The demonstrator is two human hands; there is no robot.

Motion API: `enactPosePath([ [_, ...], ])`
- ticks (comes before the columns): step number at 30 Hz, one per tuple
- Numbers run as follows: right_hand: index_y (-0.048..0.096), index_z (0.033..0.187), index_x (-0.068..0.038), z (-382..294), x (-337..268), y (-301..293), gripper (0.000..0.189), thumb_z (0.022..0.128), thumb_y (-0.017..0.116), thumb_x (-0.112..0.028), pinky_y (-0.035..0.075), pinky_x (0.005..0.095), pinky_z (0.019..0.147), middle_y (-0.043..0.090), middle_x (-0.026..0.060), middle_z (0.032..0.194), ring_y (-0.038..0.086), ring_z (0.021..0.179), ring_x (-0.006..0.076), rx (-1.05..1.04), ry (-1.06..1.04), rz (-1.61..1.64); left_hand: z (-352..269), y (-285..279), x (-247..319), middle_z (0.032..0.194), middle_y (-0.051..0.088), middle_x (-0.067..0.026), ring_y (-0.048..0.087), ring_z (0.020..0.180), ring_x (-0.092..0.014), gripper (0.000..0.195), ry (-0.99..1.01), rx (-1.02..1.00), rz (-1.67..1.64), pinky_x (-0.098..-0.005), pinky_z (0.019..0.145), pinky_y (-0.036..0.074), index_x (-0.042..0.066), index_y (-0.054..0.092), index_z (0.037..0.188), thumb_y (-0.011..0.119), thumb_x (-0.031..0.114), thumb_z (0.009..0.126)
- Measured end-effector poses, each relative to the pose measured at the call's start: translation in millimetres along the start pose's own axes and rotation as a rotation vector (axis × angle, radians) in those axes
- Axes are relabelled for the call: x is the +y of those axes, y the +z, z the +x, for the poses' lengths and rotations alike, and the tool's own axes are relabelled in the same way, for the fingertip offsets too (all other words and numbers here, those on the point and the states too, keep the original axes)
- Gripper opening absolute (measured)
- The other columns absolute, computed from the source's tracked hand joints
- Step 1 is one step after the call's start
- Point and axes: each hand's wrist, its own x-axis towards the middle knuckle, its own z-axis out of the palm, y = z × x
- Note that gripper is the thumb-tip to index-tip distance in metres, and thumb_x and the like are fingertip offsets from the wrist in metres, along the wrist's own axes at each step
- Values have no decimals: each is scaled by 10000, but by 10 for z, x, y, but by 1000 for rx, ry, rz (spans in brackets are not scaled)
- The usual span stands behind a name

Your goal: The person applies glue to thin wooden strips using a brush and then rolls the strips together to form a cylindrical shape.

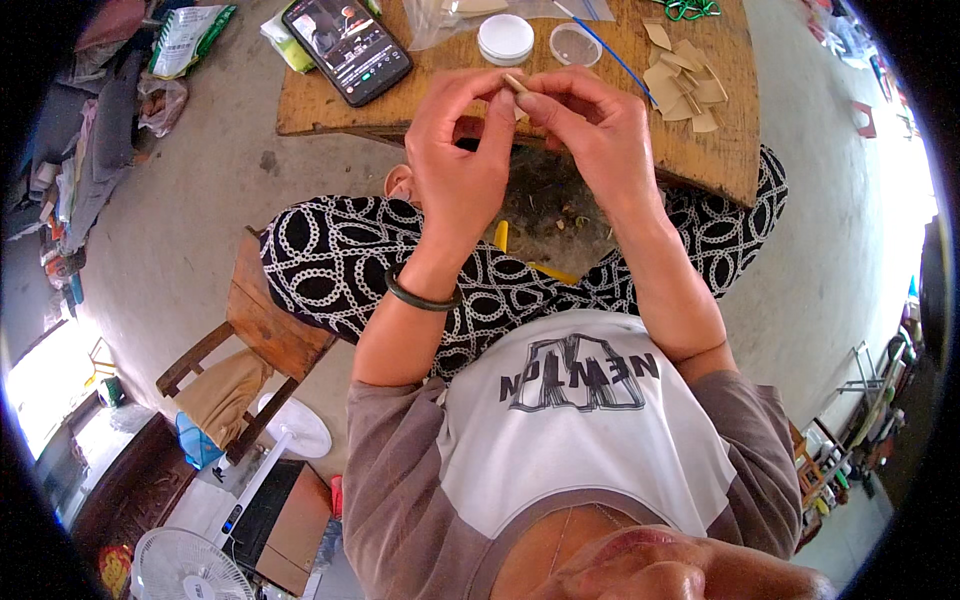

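Note:
Between the fingertips of both hands is a small narrow tan piece (pixel 515 83), rolled or folded; which cannot be told. My left hand (pixel 466 124), with a dark bangle on its wrist, pinches it between thumb and forefinger. My right hand (pixel 592 120) grips its other side the same way. Both hands are over the near edge of a wooden table (pixel 450 66). Just beyond them stand a white round tub (pixel 506 39) and a clear shallow round dish or lid (pixel 575 45). Flat tan pieces (pixel 686 86) lie in a loose pile to the right.
A thin blue rod (pixel 611 56) lies slantwise beside the pile. Green cord or clips (pixel 690 9) sit at the back. A lit phone (pixel 349 49) rests at the table's left, near clear plastic bags (pixel 450 19). A wooden chair (pixel 274 322) and white fan (pixel 191 566) stand left.

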Motion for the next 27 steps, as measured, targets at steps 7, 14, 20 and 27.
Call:
enactPosePath([
  [7, 701, 934, -11, 4, -1, -13, 151, 813, 714, -101, 446, 200, 555, 641, 16, 825, 568, 674, 53, -17, -5, 2, 11, -28, 21, 963, 618, -39, 581, 808, -70, 136, -82, -36, -80, -177, 599, 462, 7, 674, 998, 582, 27, 901],
  [14, 702, 937, -19, 29, 64, 15, 155, 827, 703, -128, 438, 200, 536, 652, 2, 762, 552, 634, 48, -73, -6, 112, 6, -12, -3, 979, 616, -45, 589, 818, -80, 145, -39, -31, -77, -181, 619, 476, 4, 676, 1008, 569, 29, 913],
  [20, 696, 949, -13, 37, 86, 21, 168, 823, 706, -124, 423, 198, 523, 654, 3, 751, 535, 607, 43, -80, 9, 120, -6, -25, 3, 996, 619, -54, 592, 833, -87, 148, -151, -53, -142, -192, 653, 483, 1, 674, 1013, 567, 25, 913],
  [27, 695, 937, -12, 40, 121, 46, 161, 819, 709, -121, 425, 199, 525, 648, 3, 743, 535, 608, 40, -54, 7, 126, -13, -18, 4, 1013, 620, -53, 584, 893, -99, 148, -154, -48, -163, -213, 731, 480, 1, 673, 1011, 561, 21, 916],
])
